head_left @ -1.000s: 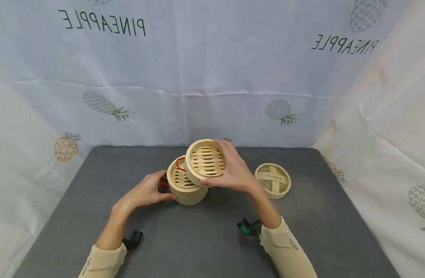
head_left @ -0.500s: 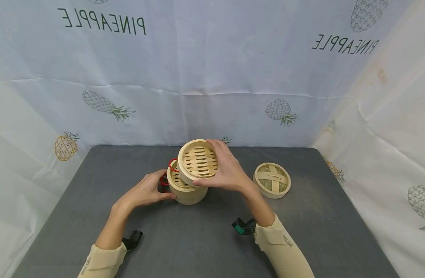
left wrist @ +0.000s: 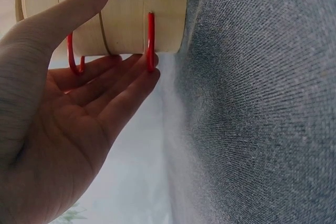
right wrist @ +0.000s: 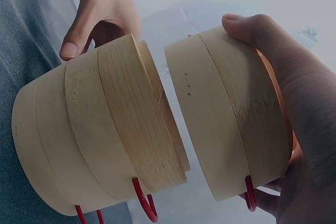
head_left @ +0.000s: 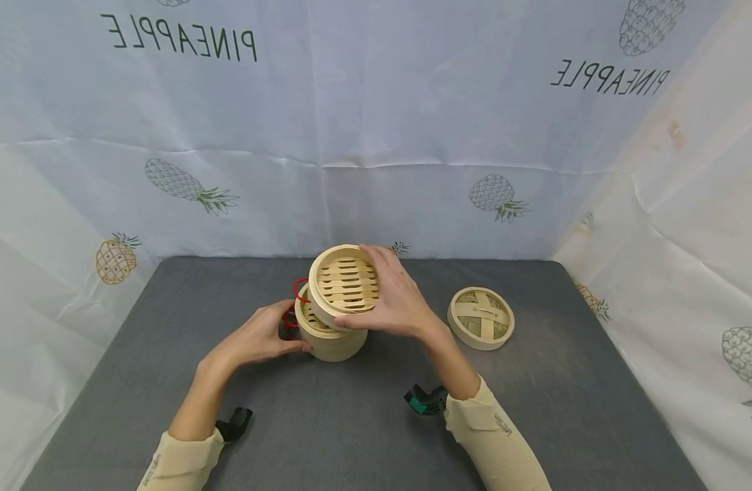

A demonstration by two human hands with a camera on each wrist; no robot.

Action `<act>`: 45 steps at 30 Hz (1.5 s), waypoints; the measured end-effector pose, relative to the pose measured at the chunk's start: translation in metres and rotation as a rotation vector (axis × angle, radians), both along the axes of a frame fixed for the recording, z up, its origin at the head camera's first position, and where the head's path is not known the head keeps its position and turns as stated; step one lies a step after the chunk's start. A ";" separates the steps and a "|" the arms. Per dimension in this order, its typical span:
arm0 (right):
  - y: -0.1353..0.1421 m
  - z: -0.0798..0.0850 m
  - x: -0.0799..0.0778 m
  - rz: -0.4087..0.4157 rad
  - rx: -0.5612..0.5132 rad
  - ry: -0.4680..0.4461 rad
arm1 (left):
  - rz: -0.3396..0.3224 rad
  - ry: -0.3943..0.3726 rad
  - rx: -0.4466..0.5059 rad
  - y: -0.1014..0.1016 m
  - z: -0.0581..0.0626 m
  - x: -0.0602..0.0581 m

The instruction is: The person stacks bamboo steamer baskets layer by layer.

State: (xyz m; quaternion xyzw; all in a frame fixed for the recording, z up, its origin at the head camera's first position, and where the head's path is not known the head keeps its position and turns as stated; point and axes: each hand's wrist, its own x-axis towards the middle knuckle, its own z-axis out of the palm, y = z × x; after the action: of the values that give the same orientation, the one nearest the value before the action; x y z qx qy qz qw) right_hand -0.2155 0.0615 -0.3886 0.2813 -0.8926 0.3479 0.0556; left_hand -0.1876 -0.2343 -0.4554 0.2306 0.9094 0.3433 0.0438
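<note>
My right hand grips a round bamboo steamer basket by its rim, thumb on the near side. The basket has a slatted floor and red handles and is tilted. In the right wrist view, a narrow gap parts it from the stacked bamboo steamer baskets below. My left hand holds the stack's left side, with its thumb in front and its fingers around by the red handles. The held basket covers much of the stack's top in the head view.
A round woven bamboo lid lies on the grey table to the right. A white curtain printed with pineapples hangs behind the table and at both sides. Black wrist devices sit on both forearms.
My right hand has moved left with the held basket, bringing it more over the stack. The left hand keeps its place on the stack, and the lid has stayed put.
</note>
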 end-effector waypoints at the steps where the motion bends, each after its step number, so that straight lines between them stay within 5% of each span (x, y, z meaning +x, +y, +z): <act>1: 0.000 0.000 0.000 0.002 -0.001 0.001 | 0.000 0.000 0.001 0.000 0.000 0.000; 45: -0.026 -0.005 0.004 0.005 0.039 -0.005 | 0.001 -0.022 0.035 0.000 0.000 0.001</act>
State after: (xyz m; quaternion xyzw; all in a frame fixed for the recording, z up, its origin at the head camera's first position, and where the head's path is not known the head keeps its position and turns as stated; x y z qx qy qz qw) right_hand -0.2117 0.0352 -0.3938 0.2839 -0.8986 0.3314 0.0471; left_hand -0.1870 -0.2345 -0.4556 0.2270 0.9029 0.3616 0.0497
